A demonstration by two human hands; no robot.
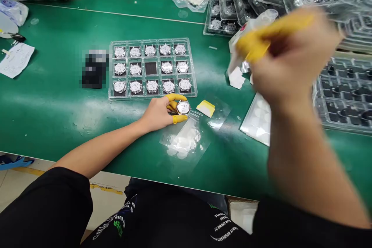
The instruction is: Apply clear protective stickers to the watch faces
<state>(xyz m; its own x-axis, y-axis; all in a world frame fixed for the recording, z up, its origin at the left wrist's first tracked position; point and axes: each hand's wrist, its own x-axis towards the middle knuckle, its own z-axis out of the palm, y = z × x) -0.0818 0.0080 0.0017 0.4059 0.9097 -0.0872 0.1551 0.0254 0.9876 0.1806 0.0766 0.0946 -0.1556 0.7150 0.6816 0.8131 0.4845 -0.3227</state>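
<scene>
My left hand (160,111) rests on the green table (58,97), closed on a round silver watch case (183,107) pinched between fingertips in yellow finger cots. It lies just below a clear plastic tray (111,70) holding several similar watch cases, with one cell (150,68) empty. My right hand (287,60) is raised above the table's right side and smeared by motion. It also wears yellow finger cots, and whether it holds anything cannot be made out.
A clear bag of white round pads (184,141) and a small yellow-white piece (205,107) lie beside the left hand. A white pad sheet (257,122) lies to the right. Stacked dark trays (344,99) fill the right and back right (229,11). At far left is a paper slip (16,60).
</scene>
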